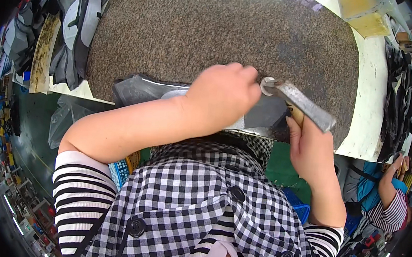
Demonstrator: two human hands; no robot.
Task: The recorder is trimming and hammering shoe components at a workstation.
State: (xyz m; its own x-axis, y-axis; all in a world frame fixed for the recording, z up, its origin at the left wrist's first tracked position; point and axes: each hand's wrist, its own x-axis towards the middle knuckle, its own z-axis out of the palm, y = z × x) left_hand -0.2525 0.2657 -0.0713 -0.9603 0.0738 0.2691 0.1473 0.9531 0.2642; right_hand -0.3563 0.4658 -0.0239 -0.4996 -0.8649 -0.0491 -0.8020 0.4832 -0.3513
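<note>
My right hand is closed round the wooden handle of a hammer. The hammer's worn metal head lies just to the right of my left hand. A dark grey leather-like piece, with a lighter patch, lies along the near edge of the worktop. My left hand is curled over this piece, its fingers closed and the knuckles upward. What its fingertips pinch is partly hidden. The round end of the hammer head sits right beside those fingers, over the piece's right part.
Stacked dark and grey cut pieces lie at the left of the worktop. More black pieces hang at the right. A yellowish block stands at the far right corner. Another person's arm shows at the right. A blue basket is below the table.
</note>
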